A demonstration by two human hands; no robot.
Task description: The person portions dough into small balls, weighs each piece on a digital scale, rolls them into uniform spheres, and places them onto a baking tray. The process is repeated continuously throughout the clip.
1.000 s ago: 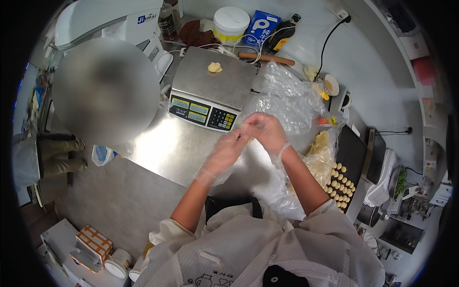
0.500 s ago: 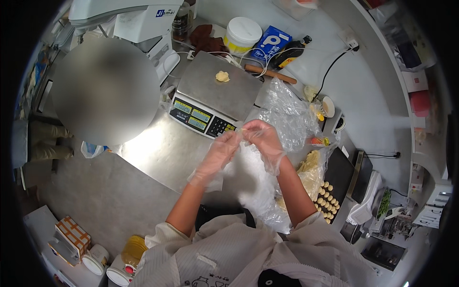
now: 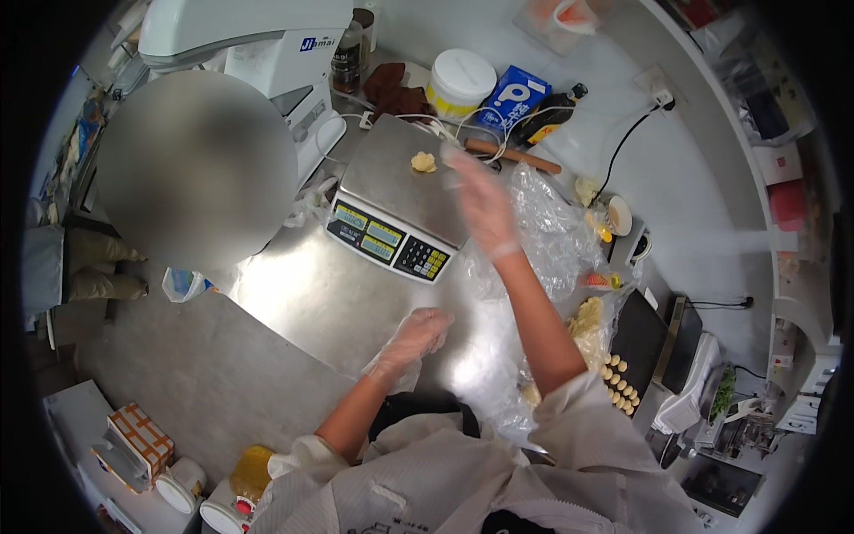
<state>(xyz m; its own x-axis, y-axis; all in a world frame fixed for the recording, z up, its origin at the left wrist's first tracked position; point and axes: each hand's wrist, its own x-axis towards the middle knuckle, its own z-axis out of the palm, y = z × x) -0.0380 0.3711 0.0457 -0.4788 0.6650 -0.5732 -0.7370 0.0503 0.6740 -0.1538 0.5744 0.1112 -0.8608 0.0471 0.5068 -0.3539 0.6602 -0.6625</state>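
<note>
A small lump of pale dough [image 3: 423, 162] sits on the steel plate of a digital scale [image 3: 382, 191]. My right hand [image 3: 483, 200], in a clear plastic glove, reaches over the scale's right edge beside that lump. Motion smears its fingers, so their grip is unclear. Lower down, my gloved left hand [image 3: 411, 343] hovers over the steel table with curled fingers. What they hold, if anything, is hidden. To the right, a larger mass of dough [image 3: 587, 322] lies partly under clear plastic. Rows of small dough balls [image 3: 620, 383] rest on a dark tray [image 3: 637, 334].
Behind the scale stand a white tub [image 3: 461, 80], a blue carton [image 3: 514, 96] and a dark bottle [image 3: 553, 116]. A rolling pin [image 3: 525, 157] lies in front of them, near crumpled plastic sheeting [image 3: 543, 214]. A white machine [image 3: 294, 44] rises at the back left, near another person [image 3: 102, 267].
My hands have moved apart from their joined position in front of the scale. The right has gone up and right beside the dough lump; the left has dropped toward me.
</note>
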